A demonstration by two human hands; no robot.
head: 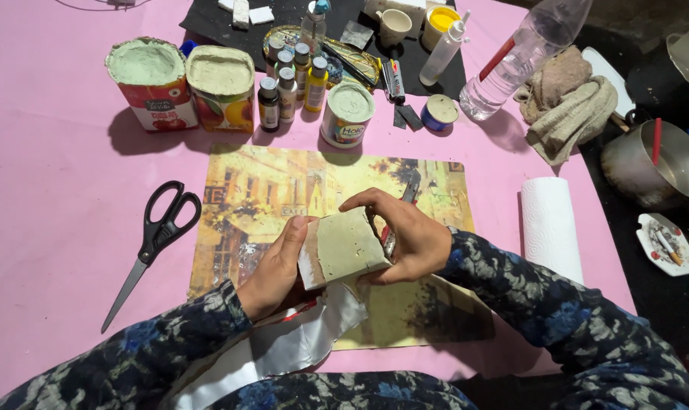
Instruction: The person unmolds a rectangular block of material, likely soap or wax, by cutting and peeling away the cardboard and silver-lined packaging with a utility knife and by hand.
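A grey-green cast block (344,247) is clamped between the left hand (277,267) and the right hand (409,237), just above the picture placemat (268,190); black scissors (156,239) lie left of that placemat.

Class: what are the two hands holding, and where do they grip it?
A grey-green block: left hand on its left side, right hand over its top and right side.

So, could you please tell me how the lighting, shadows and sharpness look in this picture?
Head view: even light on the pink table; the cartons cast soft shadows toward the camera; the scissors and both hands, left and right, on the block are sharp; the right edge by the pot is dark; the bottle leans from wide-angle distortion.
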